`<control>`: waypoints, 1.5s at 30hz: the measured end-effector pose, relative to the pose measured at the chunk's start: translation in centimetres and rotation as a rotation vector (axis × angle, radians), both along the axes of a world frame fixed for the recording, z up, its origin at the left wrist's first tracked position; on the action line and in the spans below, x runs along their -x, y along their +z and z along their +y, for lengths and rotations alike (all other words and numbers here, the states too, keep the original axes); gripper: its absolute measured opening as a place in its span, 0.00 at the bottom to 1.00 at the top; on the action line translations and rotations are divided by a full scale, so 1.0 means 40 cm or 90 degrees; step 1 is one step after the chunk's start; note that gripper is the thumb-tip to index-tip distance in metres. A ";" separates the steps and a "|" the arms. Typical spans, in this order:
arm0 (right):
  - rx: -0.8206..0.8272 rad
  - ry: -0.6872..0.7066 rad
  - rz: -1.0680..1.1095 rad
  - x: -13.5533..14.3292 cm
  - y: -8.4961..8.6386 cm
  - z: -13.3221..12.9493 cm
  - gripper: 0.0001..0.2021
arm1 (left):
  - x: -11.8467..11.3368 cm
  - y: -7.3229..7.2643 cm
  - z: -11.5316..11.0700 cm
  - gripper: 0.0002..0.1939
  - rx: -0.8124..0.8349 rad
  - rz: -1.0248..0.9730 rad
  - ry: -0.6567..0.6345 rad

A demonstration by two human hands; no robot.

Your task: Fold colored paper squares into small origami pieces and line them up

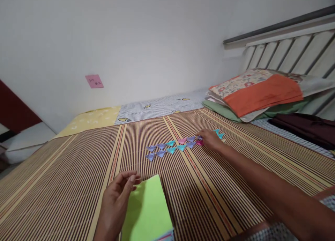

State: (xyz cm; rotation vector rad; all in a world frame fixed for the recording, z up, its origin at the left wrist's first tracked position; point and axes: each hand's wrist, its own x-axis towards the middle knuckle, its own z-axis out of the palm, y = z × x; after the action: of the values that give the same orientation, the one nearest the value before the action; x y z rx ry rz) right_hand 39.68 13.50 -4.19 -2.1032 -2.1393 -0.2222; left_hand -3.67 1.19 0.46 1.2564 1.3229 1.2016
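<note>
Small folded paper boats in purple, teal and pink lie in two rows on a striped bamboo mat [89, 164]. My right hand [210, 140] reaches over the right part of the rows, its fingers closed at a purple paper boat [199, 137] that they partly hide. Just below them lies a magenta paper boat [199, 142]. At the left end of the front row is another purple boat [150, 157]. My left hand [117, 195] hovers by a stack of lime-green paper [150, 209], fingers loosely bent, with nothing visible in them.
A pile of folded cloths and pillows with an orange cover [264, 94] stands at the right by a slatted headboard [285, 51]. Dark folded cloth [306, 129] lies in front of it. A pink note [94, 81] is stuck on the white wall behind the bed.
</note>
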 end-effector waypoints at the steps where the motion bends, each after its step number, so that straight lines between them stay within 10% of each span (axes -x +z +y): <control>1: 0.009 0.006 -0.003 0.018 0.002 0.002 0.15 | 0.002 0.000 0.000 0.23 -0.007 0.000 0.000; 27: 0.033 0.198 0.084 0.433 0.023 0.067 0.16 | 0.057 0.024 -0.015 0.20 -0.078 -0.032 0.071; 45: 0.183 0.234 0.017 0.589 0.054 0.189 0.17 | 0.047 0.039 -0.025 0.19 -0.046 -0.052 0.064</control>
State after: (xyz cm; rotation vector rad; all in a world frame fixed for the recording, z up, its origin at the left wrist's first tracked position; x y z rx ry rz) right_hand 16.13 21.07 -2.01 -1.7721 -2.6176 0.1594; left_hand -5.57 0.18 2.00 1.1905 1.3049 1.3677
